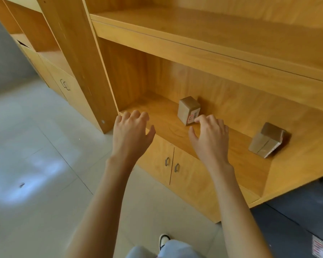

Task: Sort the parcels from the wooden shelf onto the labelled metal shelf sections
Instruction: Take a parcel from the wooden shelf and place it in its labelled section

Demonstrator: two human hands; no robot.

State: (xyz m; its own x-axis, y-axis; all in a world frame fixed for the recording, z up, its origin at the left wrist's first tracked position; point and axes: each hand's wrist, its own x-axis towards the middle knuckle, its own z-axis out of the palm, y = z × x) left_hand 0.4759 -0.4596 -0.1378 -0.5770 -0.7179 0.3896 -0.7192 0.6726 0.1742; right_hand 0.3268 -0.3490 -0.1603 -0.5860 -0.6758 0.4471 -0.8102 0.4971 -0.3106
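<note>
My right hand (209, 135) is nearer: its spread fingertips (199, 119) hover at the lower front corner of the small parcel (188, 110), which stands upright on the wooden shelf (168, 125), just ahead and slightly left of that grip. My left hand (132, 131) hangs open, empty, well left. A second parcel (268, 139) sits farther right.

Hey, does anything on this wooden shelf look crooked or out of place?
Yes: the right parcel sits skewed to the wooden shelf edge and looks tilted. The left parcel, by the right hand, stands upright.
</note>
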